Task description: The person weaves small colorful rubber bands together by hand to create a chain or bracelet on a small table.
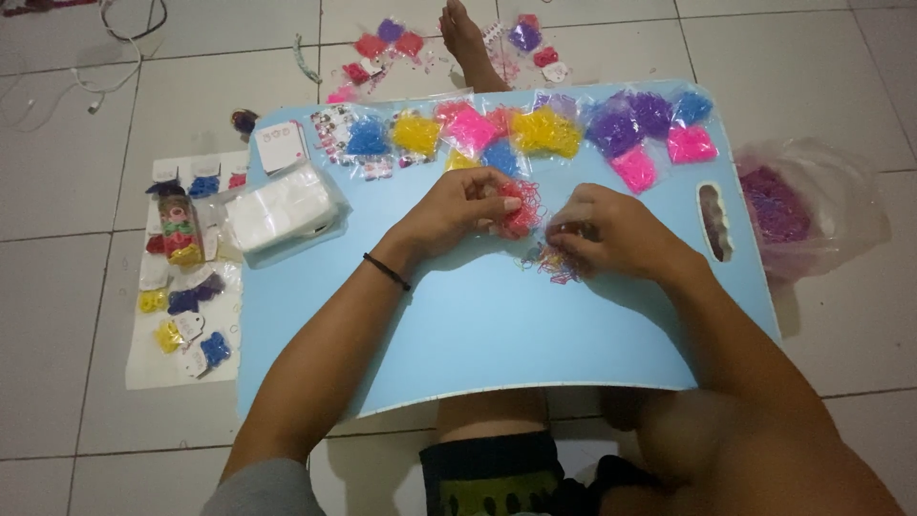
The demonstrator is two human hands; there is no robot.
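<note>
My left hand (457,208) is closed on a bunch of small red rubber bands (521,208) over the light blue lap table (478,325). Just to its right, my right hand (607,234) pinches at a small loose pile of mixed-colour rubber bands (552,263) lying on the table. The two hands are almost touching. A black band circles my left wrist.
Along the table's far edge lie several small bags of blue, yellow, pink and purple bands (544,132). A stack of clear plastic bags (284,210) sits at the left. A bag of purple bands (778,205) rests on the floor tiles at right; packed cards lie on a sheet (181,287) at left.
</note>
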